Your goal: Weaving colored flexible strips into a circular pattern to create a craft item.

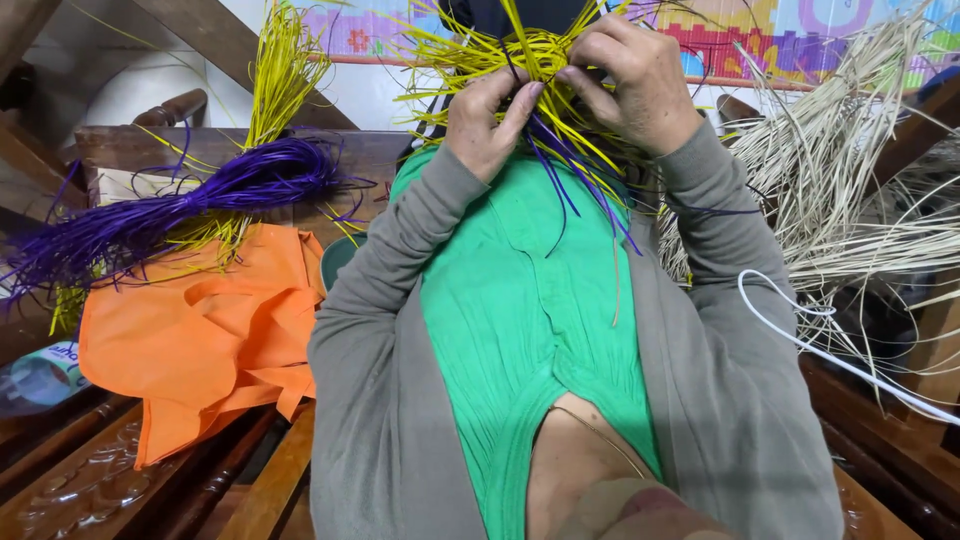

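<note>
Your left hand (487, 118) and right hand (632, 82) are raised close together, both pinching the same bunch of yellow straw strands (500, 55), with a few purple strands (570, 175) hanging down from between your fingers over the green garment (520, 300). Your fingers are curled tight on the strands, fingertips nearly touching. Well off to the left of your left hand, a purple straw bundle (190, 205) lies across an orange cloth (200, 330). To the right of your right hand spreads a heap of pale natural straw (840, 170).
</note>
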